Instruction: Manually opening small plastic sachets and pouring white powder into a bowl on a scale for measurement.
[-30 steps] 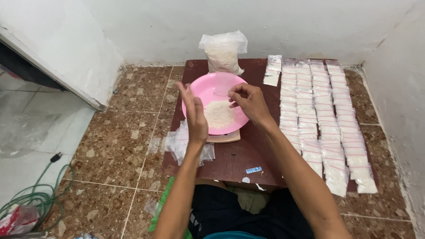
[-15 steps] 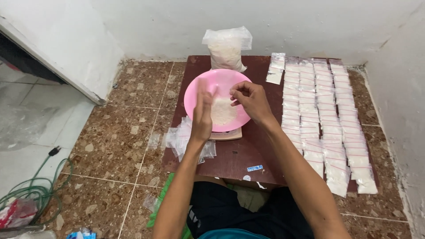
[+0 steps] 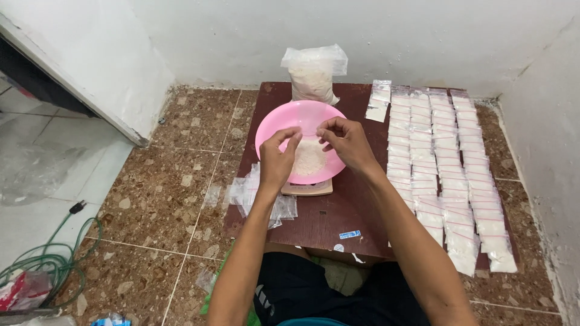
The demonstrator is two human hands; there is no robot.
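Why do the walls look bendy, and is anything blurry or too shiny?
Head view: the wide lens curves the wall edges; light is soft and even, with faint shadows under the left hand and right hand; the pink bowl looks sharp; mild sheen on the small bags.

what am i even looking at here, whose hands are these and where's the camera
The camera sits on a person's head and looks down, so both arms reaching in from below are that person's own. The left hand and right hand meet over a pink bowl of white powder, which stands on a small scale on a low dark table. The fingertips seem to pinch something small and clear, too faint to name. Behind stands a big bag of powder; at the right lie rows of filled small bags, at the left empty ones.
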